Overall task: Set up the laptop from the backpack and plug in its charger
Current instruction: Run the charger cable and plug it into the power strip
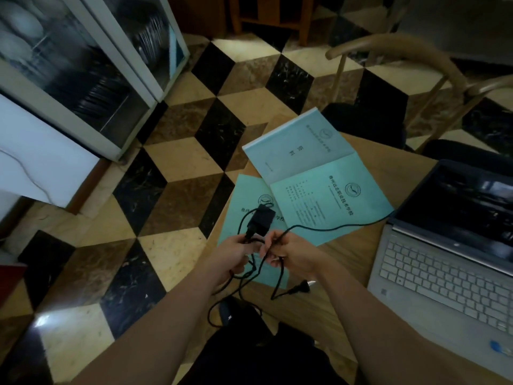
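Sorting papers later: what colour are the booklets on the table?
Light teal booklets, clearest in the head view.

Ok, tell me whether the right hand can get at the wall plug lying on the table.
Probably yes. The wall plug lies uncovered just below the right hand, but that hand is gripping the cable and would need to let go.
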